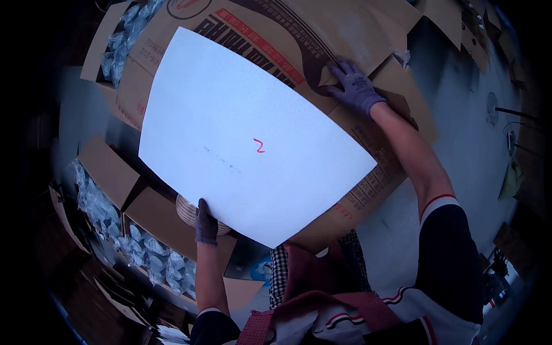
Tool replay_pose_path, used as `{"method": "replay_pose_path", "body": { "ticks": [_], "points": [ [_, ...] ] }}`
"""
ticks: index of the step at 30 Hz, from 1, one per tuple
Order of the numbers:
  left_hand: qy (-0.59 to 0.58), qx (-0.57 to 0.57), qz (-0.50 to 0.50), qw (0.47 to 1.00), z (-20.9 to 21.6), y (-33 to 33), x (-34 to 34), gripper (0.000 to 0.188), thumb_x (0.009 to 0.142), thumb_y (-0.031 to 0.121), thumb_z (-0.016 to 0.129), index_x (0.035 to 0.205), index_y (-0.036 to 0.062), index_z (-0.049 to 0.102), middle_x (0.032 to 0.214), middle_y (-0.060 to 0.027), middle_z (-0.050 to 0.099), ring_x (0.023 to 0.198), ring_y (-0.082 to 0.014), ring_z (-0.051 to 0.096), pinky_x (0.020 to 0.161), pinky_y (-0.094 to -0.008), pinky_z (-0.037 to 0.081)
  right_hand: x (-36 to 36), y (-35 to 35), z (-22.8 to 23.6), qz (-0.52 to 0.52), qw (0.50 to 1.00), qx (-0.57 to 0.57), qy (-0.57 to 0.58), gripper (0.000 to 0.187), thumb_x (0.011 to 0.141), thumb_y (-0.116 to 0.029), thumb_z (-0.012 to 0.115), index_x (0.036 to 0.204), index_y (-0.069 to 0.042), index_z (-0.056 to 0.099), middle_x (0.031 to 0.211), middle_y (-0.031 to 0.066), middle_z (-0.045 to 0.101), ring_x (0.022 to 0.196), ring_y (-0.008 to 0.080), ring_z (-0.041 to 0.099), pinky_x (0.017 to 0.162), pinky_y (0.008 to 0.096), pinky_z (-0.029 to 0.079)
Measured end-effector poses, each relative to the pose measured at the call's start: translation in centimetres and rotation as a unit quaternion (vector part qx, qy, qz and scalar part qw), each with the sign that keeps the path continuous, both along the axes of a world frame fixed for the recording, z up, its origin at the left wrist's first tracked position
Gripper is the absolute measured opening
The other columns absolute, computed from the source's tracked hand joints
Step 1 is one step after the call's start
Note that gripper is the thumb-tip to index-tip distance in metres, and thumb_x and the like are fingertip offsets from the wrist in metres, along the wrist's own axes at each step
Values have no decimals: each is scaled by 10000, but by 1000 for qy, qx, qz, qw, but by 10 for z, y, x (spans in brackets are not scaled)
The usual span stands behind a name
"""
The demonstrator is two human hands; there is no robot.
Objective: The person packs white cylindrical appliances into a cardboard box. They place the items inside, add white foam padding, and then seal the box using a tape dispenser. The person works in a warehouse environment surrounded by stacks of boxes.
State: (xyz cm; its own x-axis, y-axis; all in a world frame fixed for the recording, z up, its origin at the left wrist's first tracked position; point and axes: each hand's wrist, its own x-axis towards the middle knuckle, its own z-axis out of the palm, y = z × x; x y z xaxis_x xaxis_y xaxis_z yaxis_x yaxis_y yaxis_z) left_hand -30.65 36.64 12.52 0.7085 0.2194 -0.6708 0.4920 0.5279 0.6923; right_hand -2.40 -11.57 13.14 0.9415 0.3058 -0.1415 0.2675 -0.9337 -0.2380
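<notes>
Below and left of centre, my gloved left hand pinches the edge of the white foam sheet, thumb on top and the other fingers hidden, a hold I judge best kept light so the rim stays whole. Filling mid-frame, the sheet looks broad, flat and finely pebbled, with a red handwritten mark. At upper right, my gloved right hand lies fingers spread, gripping nothing, on the printed cardboard box, where even pressure should steady it.

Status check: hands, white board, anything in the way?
Left hand at lower-left edge of white board, grip unclear. Right hand spread on brown carton. Board hides part of carton.
</notes>
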Motion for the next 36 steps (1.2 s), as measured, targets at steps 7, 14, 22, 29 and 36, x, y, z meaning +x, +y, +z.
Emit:
{"method": "replay_pose_path", "body": {
  "ticks": [7, 14, 22, 29, 36],
  "points": [
    [65, 141, -37, 987, -37, -48, 35, 561, 877, 401, 571, 1235, -10, 440, 1180, -101, 524, 1115, -223, 481, 972, -364, 375, -22, -106, 69, 177, 963, -91, -180, 592, 816, -416, 543, 1332, -159, 410, 1388, 94, 375, 1300, 311, 303, 1046, 552, 197],
    [2, 102, 22, 995, -95, -31, 41, 509, 874, 410, 562, 1159, -8, 512, 1123, -117, 560, 1049, -200, 528, 908, -353, 417, -78, -127, -57, -118, 978, -50, -163, 589, 832, -337, 548, 1332, -69, 390, 1398, 163, 339, 1320, 335, 256, 1063, 515, 151],
    [84, 287, 21, 954, 118, -91, 18, 279, 808, 269, 686, 837, -5, 639, 696, -41, 627, 560, -103, 567, 484, -252, 459, -377, -131, -54, -690, 461, 447, 333, 884, 731, -750, 473, 1391, -183, 315, 1376, 94, 366, 1196, 310, 371, 937, 518, 341],
    [-18, 355, 109, 928, 285, -124, -67, 171, 779, 106, 687, 883, -28, 670, 749, -36, 659, 668, -61, 575, 606, -230, 487, -393, -151, 3, -528, 346, 717, 295, 772, 815, -665, 240, 1397, -163, 316, 1423, 98, 339, 1255, 330, 367, 1014, 522, 304],
    [-170, 326, 199, 908, 319, -124, -191, 242, 798, 158, 708, 930, -33, 642, 822, -55, 671, 719, -68, 585, 630, -234, 497, -364, -120, 62, -414, 412, 750, 309, 731, 830, -640, 329, 1393, -174, 324, 1427, 91, 335, 1262, 308, 363, 1022, 520, 303]
  ]
}}
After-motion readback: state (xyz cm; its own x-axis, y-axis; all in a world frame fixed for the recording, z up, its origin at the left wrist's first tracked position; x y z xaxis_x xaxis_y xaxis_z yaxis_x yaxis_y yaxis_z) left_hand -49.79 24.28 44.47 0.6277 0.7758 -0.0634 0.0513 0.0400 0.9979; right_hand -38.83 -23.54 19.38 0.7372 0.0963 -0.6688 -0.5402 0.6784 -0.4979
